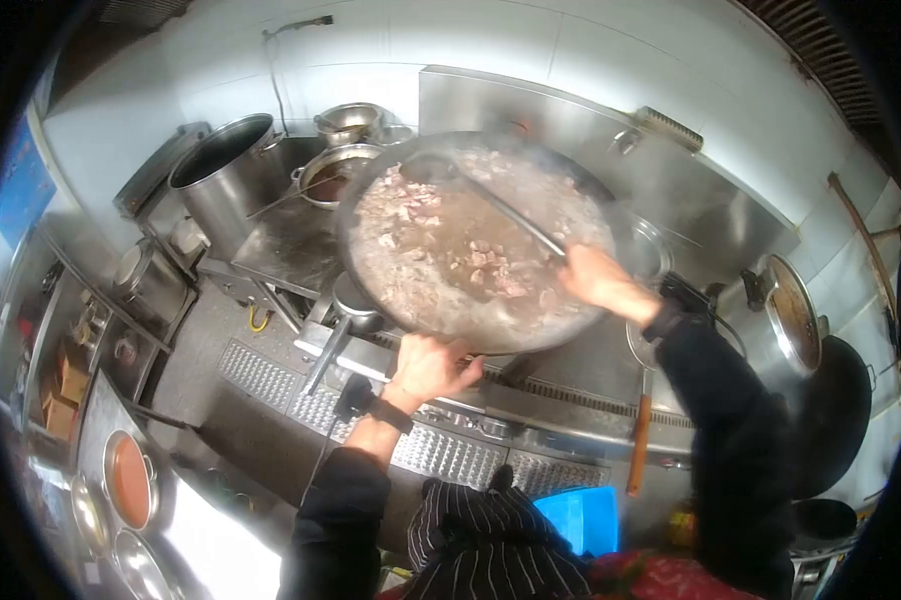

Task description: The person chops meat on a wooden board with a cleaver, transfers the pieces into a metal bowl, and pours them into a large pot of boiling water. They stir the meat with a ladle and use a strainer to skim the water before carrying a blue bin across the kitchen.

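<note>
A large wok (611, 215) stands on the stove, full of steaming, foamy brownish liquid with pieces of pale meat (491, 268) in it. My right hand (596, 275) is closed around the long metal handle of a ladle (511, 212). The handle slants across the wok to the far left, where the ladle's head lies partly hidden by steam and liquid. At the wok's near rim, my left hand (431, 370) has its fingers curled against the edge, with the thumb pointing right. A dark strap circles each wrist.
Left of the wok are a tall steel pot (226, 190) and a smaller pan of dark liquid (336, 175). A metal handle (326, 355) juts out near my left hand. To the right are a wooden-handled strainer (641, 445) and a lidded pot (791, 315). A blue bin (583, 515) sits below.
</note>
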`<state>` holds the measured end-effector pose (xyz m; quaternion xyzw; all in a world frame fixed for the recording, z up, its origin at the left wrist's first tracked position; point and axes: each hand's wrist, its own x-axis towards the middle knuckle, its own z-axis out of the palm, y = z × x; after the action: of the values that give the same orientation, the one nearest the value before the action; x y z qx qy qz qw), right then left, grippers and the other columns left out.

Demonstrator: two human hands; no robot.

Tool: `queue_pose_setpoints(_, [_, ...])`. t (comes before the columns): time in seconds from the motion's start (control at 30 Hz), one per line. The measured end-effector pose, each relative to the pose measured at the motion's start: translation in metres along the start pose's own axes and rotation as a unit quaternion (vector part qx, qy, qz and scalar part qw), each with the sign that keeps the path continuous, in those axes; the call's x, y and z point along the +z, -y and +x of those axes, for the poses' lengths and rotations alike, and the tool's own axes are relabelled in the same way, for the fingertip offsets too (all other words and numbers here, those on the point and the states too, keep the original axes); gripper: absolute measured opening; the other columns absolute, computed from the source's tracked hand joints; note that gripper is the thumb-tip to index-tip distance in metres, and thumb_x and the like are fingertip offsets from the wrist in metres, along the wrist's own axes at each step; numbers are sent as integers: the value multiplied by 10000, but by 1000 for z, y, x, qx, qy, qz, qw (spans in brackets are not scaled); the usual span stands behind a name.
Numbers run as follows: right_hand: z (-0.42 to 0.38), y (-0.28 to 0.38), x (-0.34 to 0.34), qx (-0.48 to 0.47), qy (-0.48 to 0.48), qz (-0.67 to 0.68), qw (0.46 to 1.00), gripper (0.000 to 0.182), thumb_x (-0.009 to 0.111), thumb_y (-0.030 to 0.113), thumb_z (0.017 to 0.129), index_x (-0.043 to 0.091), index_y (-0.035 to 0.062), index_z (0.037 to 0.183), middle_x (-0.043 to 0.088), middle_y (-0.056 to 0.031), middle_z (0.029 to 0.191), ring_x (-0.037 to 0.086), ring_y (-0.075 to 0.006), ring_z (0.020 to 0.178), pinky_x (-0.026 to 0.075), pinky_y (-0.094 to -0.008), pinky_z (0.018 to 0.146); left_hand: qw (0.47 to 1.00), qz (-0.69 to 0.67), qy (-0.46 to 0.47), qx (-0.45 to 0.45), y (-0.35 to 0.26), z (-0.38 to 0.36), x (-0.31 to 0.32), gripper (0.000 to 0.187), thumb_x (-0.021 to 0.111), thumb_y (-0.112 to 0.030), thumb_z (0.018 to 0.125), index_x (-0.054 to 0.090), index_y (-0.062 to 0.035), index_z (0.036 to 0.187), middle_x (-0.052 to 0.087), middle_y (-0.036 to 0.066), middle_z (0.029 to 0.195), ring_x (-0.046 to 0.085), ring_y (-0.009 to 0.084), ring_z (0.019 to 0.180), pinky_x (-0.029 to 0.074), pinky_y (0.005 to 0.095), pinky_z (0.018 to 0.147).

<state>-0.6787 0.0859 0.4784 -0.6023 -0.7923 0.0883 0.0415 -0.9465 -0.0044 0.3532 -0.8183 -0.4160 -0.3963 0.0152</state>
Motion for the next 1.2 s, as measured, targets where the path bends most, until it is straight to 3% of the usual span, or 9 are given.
queue_pose_setpoints(0.2, [39, 28, 87, -150, -180, -307, 923, 240, 588, 74, 908, 520, -59, 1095, 698, -107, 733, 744, -231, 701, 585, -312, 554, 1000, 6, -21, -5, 1, 2, 1, 331, 751, -370, 787, 631, -114, 614, 600, 78, 525, 640, 291, 508, 509, 392, 497])
queue_pose_setpoints(0.53, [-90, -73, 51, -99, -213, -528, 816, 129, 565, 79, 888, 522, 32, 1000, 660, -22, 663, 677, -113, 547, 498, -259, 429, 1000, 17, -9, -11, -4, -4, 3, 223, 744, -320, 766, 696, -116, 690, 611, 78, 560, 641, 294, 556, 508, 402, 546])
queue_pose_setpoints(0.6, [-118, -99, 31, -69, -199, -495, 843, 139, 582, 78, 889, 523, 28, 1004, 649, -25, 629, 686, -134, 555, 506, -273, 448, 1000, 11, 15, -20, -4, -4, 2, 156, 712, -266, 750, 749, -120, 791, 631, 78, 593, 653, 294, 584, 516, 403, 580])
queue_pose_setpoints(0.63, [-136, -104, 15, -41, -173, -479, 860, 152, 594, 82, 887, 520, 21, 1005, 652, -53, 620, 692, -178, 552, 528, -306, 469, 1000, 13, 6, -24, -3, -4, 6, 144, 683, -244, 731, 699, -103, 706, 604, 81, 569, 637, 305, 565, 503, 408, 556])
queue_pose_setpoints(0.73, [-179, -107, -16, 60, -70, -242, 966, 218, 574, 152, 949, 493, -33, 1032, 653, -251, 680, 664, -431, 622, 551, -510, 612, 999, 27, 28, -31, -3, -1, 7, 165, 703, -278, 706, 680, -115, 688, 615, 89, 570, 639, 301, 554, 507, 419, 552])
queue_pose_setpoints(0.9, [-225, -56, -38, 92, -7, 51, 994, 337, 522, 251, 1036, 540, -71, 937, 615, -302, 673, 645, -492, 689, 497, -552, 654, 1000, 6, 12, -12, -1, 1, 6, 180, 675, -256, 670, 611, -98, 612, 580, 90, 544, 613, 303, 525, 493, 420, 525])
queue_pose_setpoints(0.97, [-223, -49, -19, 67, 11, 20, 998, 354, 525, 259, 1038, 552, -71, 914, 610, -303, 666, 641, -498, 687, 493, -548, 653, 1000, 6, 12, -13, 0, 0, 9, 188, 675, -259, 669, 599, -98, 606, 571, 89, 541, 610, 304, 523, 493, 421, 524])
queue_pose_setpoints(1.17, [-113, -51, 52, 23, -12, 85, 996, 520, 470, 349, 1054, 585, -77, 779, 612, -329, 689, 644, -506, 702, 495, -548, 655, 1000, -14, -9, -17, -1, -1, 6, 198, 658, -222, 652, 532, -91, 575, 543, 95, 549, 584, 329, 523, 460, 426, 514])
queue_pose_setpoints(1.2, [-89, -36, 44, 118, 60, 179, 975, 530, 471, 351, 1050, 595, -81, 768, 628, -329, 714, 656, -496, 711, 504, -550, 651, 1000, -14, -4, -17, 0, -2, 6, 192, 660, -224, 653, 540, -92, 581, 550, 93, 554, 592, 325, 531, 466, 424, 517])
